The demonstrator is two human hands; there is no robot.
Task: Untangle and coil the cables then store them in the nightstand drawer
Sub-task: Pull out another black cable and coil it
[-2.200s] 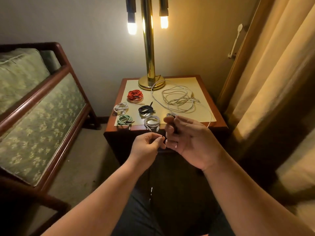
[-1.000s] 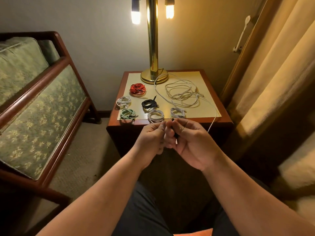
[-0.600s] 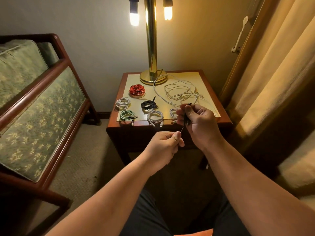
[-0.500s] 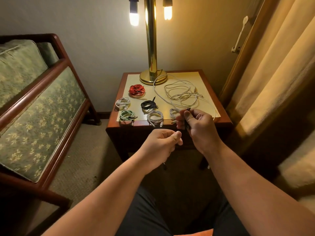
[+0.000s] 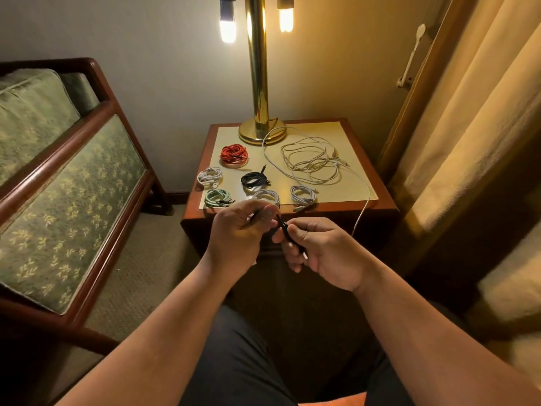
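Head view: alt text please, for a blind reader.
Left hand and right hand pinch a thin dark cable in front of a nightstand. On top lie six small coiled cables, a loose white tangle and a brass lamp.

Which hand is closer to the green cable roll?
Left. The left hand sits just in front of the green roll; the right hand is farther to its right. Both hold a black cable.

The worktop (image 5: 351,136) stands upper middle of the frame, a lamp (image 5: 261,133) at its back edge. Six coiled cables (image 5: 254,179) lie across its left and front, a loose tangle (image 5: 313,162) to their right, one strand (image 5: 363,213) hanging over the front edge. Just below, the left hand (image 5: 237,232) and right hand (image 5: 325,253) meet, a cable (image 5: 281,223) between them. A sofa (image 5: 58,186) fills the left, a curtain (image 5: 468,127) the right.
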